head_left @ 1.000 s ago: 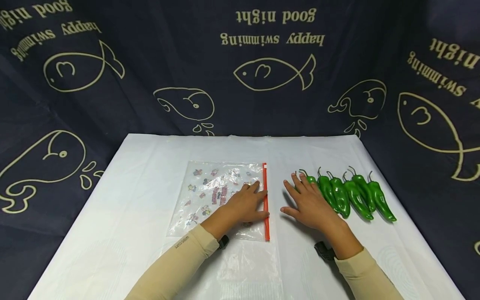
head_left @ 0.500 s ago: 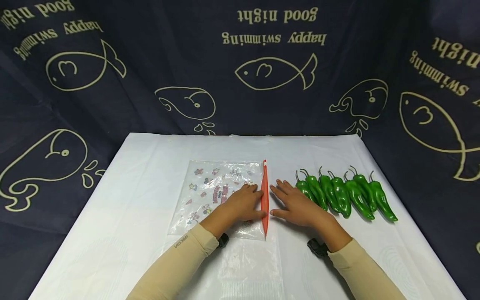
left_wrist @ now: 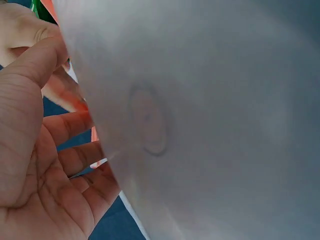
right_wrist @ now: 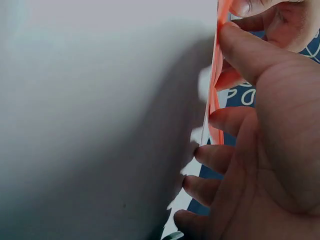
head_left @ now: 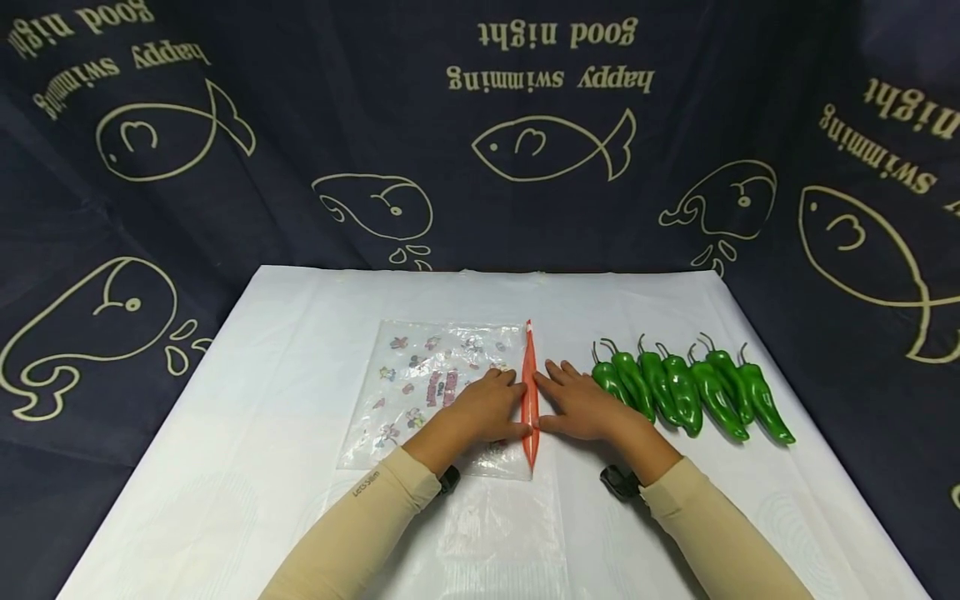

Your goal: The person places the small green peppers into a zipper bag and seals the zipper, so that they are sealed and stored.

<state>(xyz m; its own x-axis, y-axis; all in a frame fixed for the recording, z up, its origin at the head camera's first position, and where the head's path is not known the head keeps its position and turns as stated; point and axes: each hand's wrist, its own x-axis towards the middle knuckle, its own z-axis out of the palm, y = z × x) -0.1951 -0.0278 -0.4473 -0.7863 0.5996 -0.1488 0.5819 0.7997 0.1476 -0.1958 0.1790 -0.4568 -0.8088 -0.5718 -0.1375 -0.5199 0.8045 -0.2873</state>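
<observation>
A clear zip bag [head_left: 420, 392] with small cartoon prints lies flat on the table. The red zip strip [head_left: 529, 450] along its right edge bulges wider in the middle than at its ends. My left hand [head_left: 483, 408] rests on the bag, with thumb and fingertips at the strip's left side. From the other side my right hand [head_left: 581, 406] reaches the strip; in the right wrist view, its thumb and index finger touch the red strip [right_wrist: 216, 100]. The fingers of both hands are loosely extended. Several shiny green peppers [head_left: 681, 392] lie in a row beyond the right hand.
A white cloth covers the table [head_left: 300, 333]. Behind it hangs a dark blue curtain [head_left: 450, 225] with fish and whale drawings. Dark wrist-worn devices show under both wrists, the right one [head_left: 621, 482] more fully.
My right hand has moved left from over the leftmost peppers to the zip strip. The strip has widened from a thin line into a bulge. The left hand has barely moved.
</observation>
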